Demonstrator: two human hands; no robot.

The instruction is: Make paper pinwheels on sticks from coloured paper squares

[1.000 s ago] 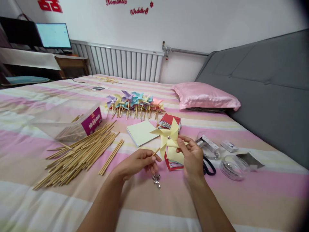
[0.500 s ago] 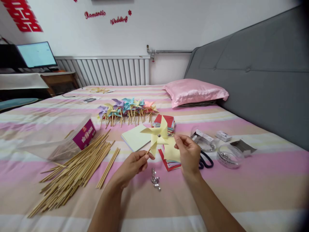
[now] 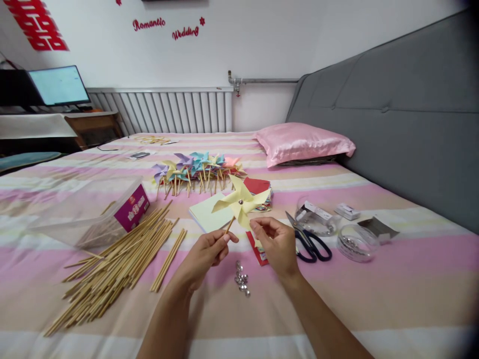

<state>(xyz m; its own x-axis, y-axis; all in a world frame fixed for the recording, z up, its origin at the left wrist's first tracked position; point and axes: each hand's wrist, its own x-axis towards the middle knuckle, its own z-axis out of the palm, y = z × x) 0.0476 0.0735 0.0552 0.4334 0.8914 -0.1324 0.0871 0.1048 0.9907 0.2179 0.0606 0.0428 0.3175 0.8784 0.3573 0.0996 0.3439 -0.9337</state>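
Left hand [image 3: 206, 251]: fingers pinched on the thin wooden stick [image 3: 229, 226] of a pale yellow paper pinwheel [image 3: 240, 202], which stands raised above the striped pink and cream bedsheet [image 3: 374, 294], its sails fanned out around a small silver centre pin.

Right hand [image 3: 275, 242]: fingers curled loosely together just below and right of the pinwheel's lower sail, fingertips close to it; whether they touch the paper cannot be told.

Beneath the hands: small cluster of shiny silver pins [image 3: 241, 278] lying on the sheet; stack of red and mixed coloured paper squares [image 3: 260, 188] behind the pinwheel; flat pale yellow paper pad [image 3: 207, 213] to its left.

Right of the hands: black-handled scissors [image 3: 309, 243], clear round plastic container [image 3: 354, 243], and other small clear packaging.

Left of the hands: loose heap of thin bamboo sticks [image 3: 116, 262], with a clear plastic box bearing a magenta label [image 3: 131, 207] behind it.

Further back: row of finished pinwheels in purple, blue, yellow and pink [image 3: 196, 167]; pink satin pillow [image 3: 303, 142] against a grey upholstered headboard [image 3: 396, 109].
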